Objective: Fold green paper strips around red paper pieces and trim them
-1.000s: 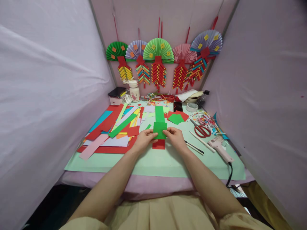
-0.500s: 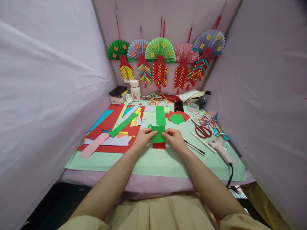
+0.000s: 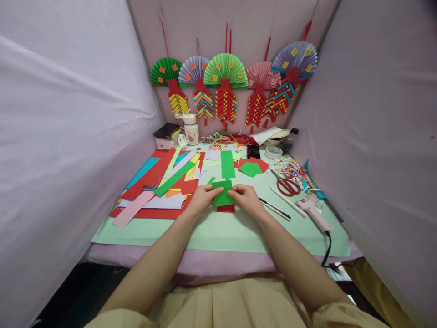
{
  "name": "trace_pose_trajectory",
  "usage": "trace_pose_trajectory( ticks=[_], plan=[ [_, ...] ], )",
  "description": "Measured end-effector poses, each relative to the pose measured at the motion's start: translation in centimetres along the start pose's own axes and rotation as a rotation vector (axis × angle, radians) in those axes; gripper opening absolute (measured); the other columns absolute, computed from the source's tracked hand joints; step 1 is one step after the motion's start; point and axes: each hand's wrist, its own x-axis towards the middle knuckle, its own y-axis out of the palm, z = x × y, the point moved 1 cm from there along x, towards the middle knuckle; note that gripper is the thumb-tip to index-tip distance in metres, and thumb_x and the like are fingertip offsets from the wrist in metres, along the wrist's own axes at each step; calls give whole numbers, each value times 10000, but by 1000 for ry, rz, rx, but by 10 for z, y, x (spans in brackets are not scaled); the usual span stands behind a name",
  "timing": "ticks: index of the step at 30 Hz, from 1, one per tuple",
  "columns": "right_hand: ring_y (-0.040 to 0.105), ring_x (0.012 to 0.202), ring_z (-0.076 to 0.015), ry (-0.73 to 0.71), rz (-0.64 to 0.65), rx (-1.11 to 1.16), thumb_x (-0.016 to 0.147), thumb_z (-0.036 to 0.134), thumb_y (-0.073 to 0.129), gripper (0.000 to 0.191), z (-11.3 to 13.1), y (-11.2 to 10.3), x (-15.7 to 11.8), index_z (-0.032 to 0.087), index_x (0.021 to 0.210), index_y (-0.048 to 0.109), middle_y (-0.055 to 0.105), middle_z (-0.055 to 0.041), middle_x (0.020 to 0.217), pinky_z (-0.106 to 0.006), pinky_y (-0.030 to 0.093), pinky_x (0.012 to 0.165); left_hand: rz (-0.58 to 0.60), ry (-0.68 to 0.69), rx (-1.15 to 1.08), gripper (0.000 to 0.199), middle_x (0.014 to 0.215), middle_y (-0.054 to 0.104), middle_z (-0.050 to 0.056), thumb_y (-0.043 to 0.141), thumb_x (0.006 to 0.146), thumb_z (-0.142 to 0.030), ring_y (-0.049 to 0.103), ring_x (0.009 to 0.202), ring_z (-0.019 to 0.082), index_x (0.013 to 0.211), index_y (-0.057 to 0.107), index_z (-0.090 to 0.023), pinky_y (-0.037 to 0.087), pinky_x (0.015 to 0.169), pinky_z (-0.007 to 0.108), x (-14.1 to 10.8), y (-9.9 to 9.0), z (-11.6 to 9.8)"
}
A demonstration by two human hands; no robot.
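Between my two hands a green paper square (image 3: 223,197) is held up, slightly tilted. My left hand (image 3: 205,197) pinches its left edge with the thumb in front, and my right hand (image 3: 246,197) pinches the right edge the same way. Just below and partly hidden by it lies a red paper piece (image 3: 226,209) on the table. Beyond the square, a longer green paper strip (image 3: 228,164) lies lengthwise away from me. Green cut squares (image 3: 251,170) rest on red ones (image 3: 262,165) to the right of that strip.
Coloured paper strips and sheets (image 3: 146,210) cover the left side. On the right lie red-handled scissors (image 3: 288,187), a white stick (image 3: 288,202), a dark thin tool (image 3: 276,209), a corded glue gun (image 3: 313,214) and paper scraps (image 3: 293,169). A bottle (image 3: 191,130) and hanging paper fans (image 3: 225,70) are behind.
The green square has tilted and shifted slightly left in my hands, both still pinching it. The whole view has drifted a little. Things on the table stay where they were.
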Motion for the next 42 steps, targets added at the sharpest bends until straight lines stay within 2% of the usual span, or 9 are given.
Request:
trace_pose_trajectory(
  ticks=[5, 9, 14, 21, 29, 35, 42],
  plan=[
    [448, 568, -114, 1, 12, 14, 738, 409, 633, 254, 0, 1, 0, 165, 676, 605, 558, 20, 615, -250, 366, 569, -22, 7, -27, 406, 797, 727, 112, 849, 560, -385, 658, 676, 197, 821, 727, -100, 515, 671, 317, 1, 0, 1],
    [482, 614, -123, 5, 59, 8, 705, 404, 677, 255, 5, 3, -3, 155, 744, 637, 592, 4, 670, -246, 378, 591, -39, 90, -146, 354, 859, 735, 97, 844, 579, -347, 670, 755, 198, 823, 732, -116, 521, 751, 325, 2, 2, -1],
    [417, 556, -101, 20, 50, 5, 673, 385, 698, 248, 9, 10, -8, 153, 688, 610, 518, 34, 600, -232, 327, 534, -33, 156, -311, 323, 887, 735, 90, 840, 597, -310, 671, 786, 184, 831, 731, -117, 517, 778, 310, -1, 7, -4],
    [334, 513, -88, 8, -61, -2, 675, 392, 678, 306, 12, 12, -9, 170, 550, 510, 399, 57, 507, -237, 248, 489, -20, 162, -400, 272, 879, 735, 79, 821, 636, -266, 669, 763, 156, 838, 721, -113, 522, 723, 259, -4, 12, -3],
    [423, 540, -114, -28, -67, -23, 732, 404, 637, 282, 11, 11, -10, 154, 600, 625, 531, 22, 537, -246, 329, 542, -44, 143, -482, 241, 891, 733, 60, 805, 658, -222, 676, 774, 143, 853, 704, -123, 530, 726, 242, -3, 11, -5],
    [405, 543, -113, -79, -37, -53, 811, 398, 568, 318, 13, 11, -11, 152, 649, 687, 507, 28, 524, -240, 313, 547, -62, 154, -504, 228, 871, 729, 55, 805, 661, -210, 673, 753, 130, 840, 692, -125, 529, 698, 222, 1, 8, -3],
    [405, 542, -109, -110, -56, -83, 825, 384, 560, 315, 14, 11, -12, 152, 653, 684, 525, 29, 543, -238, 307, 555, -92, 122, -514, 222, 849, 728, 50, 807, 658, -210, 674, 737, 129, 820, 686, -118, 537, 677, 225, 2, 8, -2]
  ],
)
